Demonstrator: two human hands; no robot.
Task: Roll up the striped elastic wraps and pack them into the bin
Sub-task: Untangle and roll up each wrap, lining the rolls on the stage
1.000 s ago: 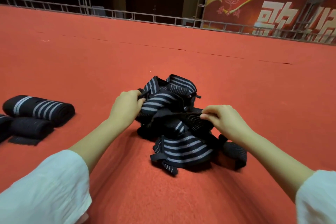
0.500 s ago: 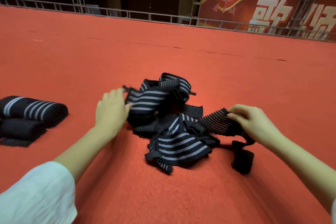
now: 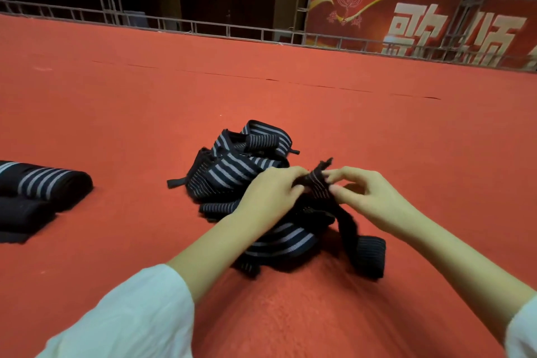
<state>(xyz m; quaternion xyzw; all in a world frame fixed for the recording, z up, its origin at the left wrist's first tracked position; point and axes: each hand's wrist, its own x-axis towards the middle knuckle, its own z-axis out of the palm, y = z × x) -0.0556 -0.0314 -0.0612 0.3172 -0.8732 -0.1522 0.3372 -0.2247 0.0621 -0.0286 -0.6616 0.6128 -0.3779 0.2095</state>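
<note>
Striped elastic wraps [image 3: 232,174] lie in a loose heap on the red carpet [image 3: 319,90] ahead of you, and you hold one wrap [image 3: 319,184] raised above the heap's right side. Half a second ago your left hand [image 3: 270,195] lay flat at the heap's left edge, and your right hand [image 3: 369,197] alone pinched that wrap out to the right. Now the left has crossed over the heap and both hands meet on the wrap's end. Your left fingers [image 3: 292,179] curl round the strip from the left. Your right thumb and forefinger pinch it from the right, with the other right fingers loosely bent. The frayed tip sticks up between the hands, and the rest of the wrap hangs down to a folded black length on the carpet by your right forearm. Rolled wraps [image 3: 49,183] sit well apart at the left edge, as before.
</note>
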